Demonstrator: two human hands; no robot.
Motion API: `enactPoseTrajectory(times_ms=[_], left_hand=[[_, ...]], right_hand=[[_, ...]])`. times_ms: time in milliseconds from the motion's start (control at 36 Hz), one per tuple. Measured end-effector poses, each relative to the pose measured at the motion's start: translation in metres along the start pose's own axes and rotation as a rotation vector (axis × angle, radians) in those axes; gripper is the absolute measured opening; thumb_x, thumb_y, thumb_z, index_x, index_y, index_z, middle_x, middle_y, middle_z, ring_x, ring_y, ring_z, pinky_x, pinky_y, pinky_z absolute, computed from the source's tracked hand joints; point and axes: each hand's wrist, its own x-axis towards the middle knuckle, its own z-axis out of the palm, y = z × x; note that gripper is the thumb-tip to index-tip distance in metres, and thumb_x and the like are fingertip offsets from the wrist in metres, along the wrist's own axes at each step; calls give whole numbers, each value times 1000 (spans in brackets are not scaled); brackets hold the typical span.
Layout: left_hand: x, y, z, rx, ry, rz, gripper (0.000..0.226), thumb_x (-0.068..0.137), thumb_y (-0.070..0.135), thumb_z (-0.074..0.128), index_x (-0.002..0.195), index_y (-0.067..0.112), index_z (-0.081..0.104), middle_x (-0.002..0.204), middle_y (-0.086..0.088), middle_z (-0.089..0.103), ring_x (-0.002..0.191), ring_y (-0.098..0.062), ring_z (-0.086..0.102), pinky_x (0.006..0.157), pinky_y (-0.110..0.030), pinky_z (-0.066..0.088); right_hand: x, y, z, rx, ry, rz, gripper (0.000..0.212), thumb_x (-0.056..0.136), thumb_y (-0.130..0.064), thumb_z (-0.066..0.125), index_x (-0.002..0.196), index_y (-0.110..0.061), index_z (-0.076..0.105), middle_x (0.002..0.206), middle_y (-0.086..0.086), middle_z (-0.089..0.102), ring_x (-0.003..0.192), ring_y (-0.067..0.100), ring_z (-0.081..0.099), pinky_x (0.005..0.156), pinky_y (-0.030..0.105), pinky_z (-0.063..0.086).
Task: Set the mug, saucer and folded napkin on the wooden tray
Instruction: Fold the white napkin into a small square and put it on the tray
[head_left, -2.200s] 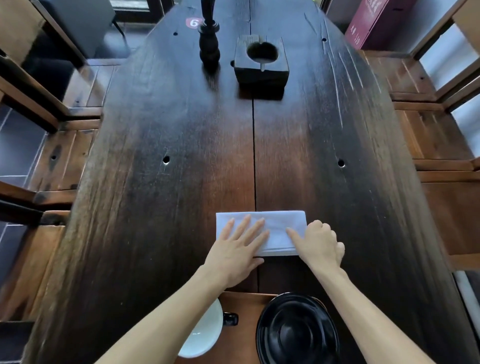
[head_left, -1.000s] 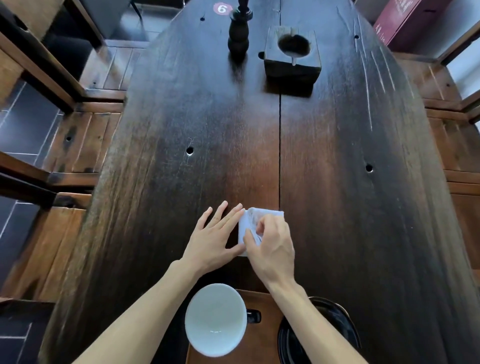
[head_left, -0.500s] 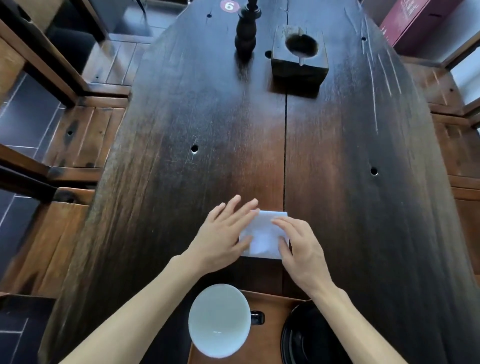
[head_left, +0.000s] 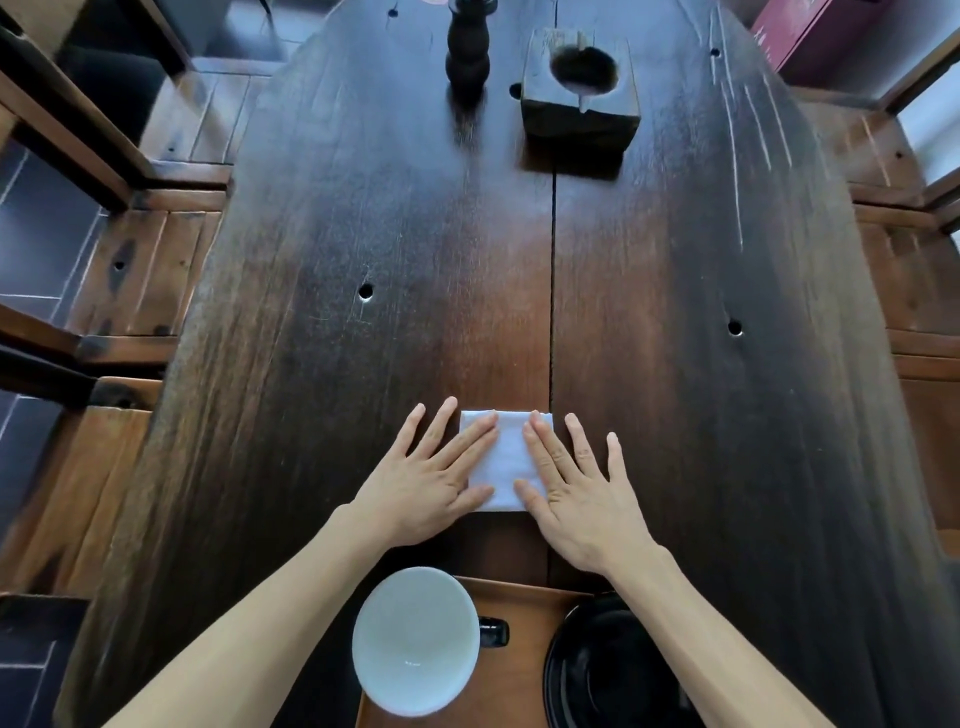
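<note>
A white napkin (head_left: 506, 460), folded into a small square, lies on the dark wooden table (head_left: 467, 249). My left hand (head_left: 423, 478) lies flat with straight fingers pressing its left edge. My right hand (head_left: 582, 493) presses its right edge the same way. Nearer to me, a wooden tray (head_left: 519, 654) sits at the table's front edge. A mug (head_left: 415, 639) with a white inside and a black handle stands on the tray's left part. A black saucer (head_left: 608, 670) lies on the tray's right part, partly hidden by my right forearm.
At the far end of the table stand a dark turned candlestick (head_left: 466, 52) and a square wooden block with a round hollow (head_left: 582, 88). Wooden benches (head_left: 140, 270) flank both long sides. A red box (head_left: 810, 31) sits at the far right.
The napkin went from a long strip to a small square as my right hand folded it over to the left. Both hands now lie flat on it, fingers spread.
</note>
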Motion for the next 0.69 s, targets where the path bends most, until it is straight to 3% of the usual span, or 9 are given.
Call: enactPoseTrajectory(times_ms=[83, 139, 194, 250, 333, 417, 472, 528, 694], left_hand=[[2, 1, -6, -79, -29, -14, 72, 86, 68, -9, 149, 36, -24, 157, 22, -30, 142, -18, -39, 120, -47, -20], [4, 0, -14, -216, -18, -19, 64, 97, 62, 20, 155, 41, 0, 159, 26, -17, 146, -14, -30, 121, -46, -17], [4, 1, -23, -429, 98, -35, 45, 100, 39, 49, 144, 44, 43, 162, 22, 13, 153, -11, -2, 125, -46, -2], [3, 3, -32, -635, 275, -114, 33, 94, 23, 62, 125, 34, 66, 151, 13, 44, 143, -9, 33, 120, -40, 27], [2, 9, -42, -749, 422, -347, 26, 91, 24, 66, 117, 28, 67, 120, 8, 56, 109, -7, 55, 95, -30, 49], [5, 14, -48, -710, 345, -608, 29, 92, 39, 64, 114, 20, 64, 102, 4, 56, 86, -11, 56, 75, -31, 49], [6, 18, -48, -683, 195, -702, 34, 91, 47, 62, 108, 17, 60, 101, 2, 57, 87, -14, 56, 73, -34, 45], [7, 24, -45, -643, 92, -737, 34, 91, 50, 61, 101, 17, 58, 101, 2, 56, 88, -18, 57, 75, -37, 46], [13, 32, -41, -695, 26, -837, 28, 93, 46, 58, 97, 18, 60, 99, 1, 64, 89, -23, 60, 77, -36, 43]], right_hand=[[0, 3, 0, 68, 9, -23, 69, 94, -66, -6, 153, -37, -24, 159, -23, -32, 150, 13, -31, 122, 55, -16], [-1, 6, -2, 164, 62, -58, 71, 95, -64, 3, 160, -36, -6, 164, -24, -20, 153, 12, -20, 123, 55, -11], [-3, 10, -6, 334, 173, -63, 64, 100, -60, 20, 159, -36, 17, 167, -20, 2, 156, 9, 0, 124, 50, -2], [-7, 13, -9, 469, 332, -29, 51, 102, -47, 43, 151, -34, 40, 163, -13, 30, 150, 8, 26, 123, 46, 16], [-11, 15, -12, 499, 520, 60, 34, 97, -34, 62, 131, -27, 62, 125, -9, 65, 118, 14, 56, 103, 46, 47], [-6, 13, -14, 577, 516, 198, 15, 92, -36, 69, 100, -24, 73, 93, -12, 67, 92, 14, 58, 82, 46, 54], [-2, 11, -18, 658, 435, 271, 17, 90, -41, 69, 86, -25, 72, 86, -10, 64, 84, 12, 59, 77, 44, 56], [1, 10, -23, 674, 372, 328, 21, 89, -47, 69, 84, -27, 73, 86, -10, 65, 83, 10, 62, 76, 42, 57], [17, 6, -31, 703, 183, 469, 24, 84, -46, 76, 87, -22, 78, 87, -8, 71, 86, 14, 66, 78, 42, 58]])
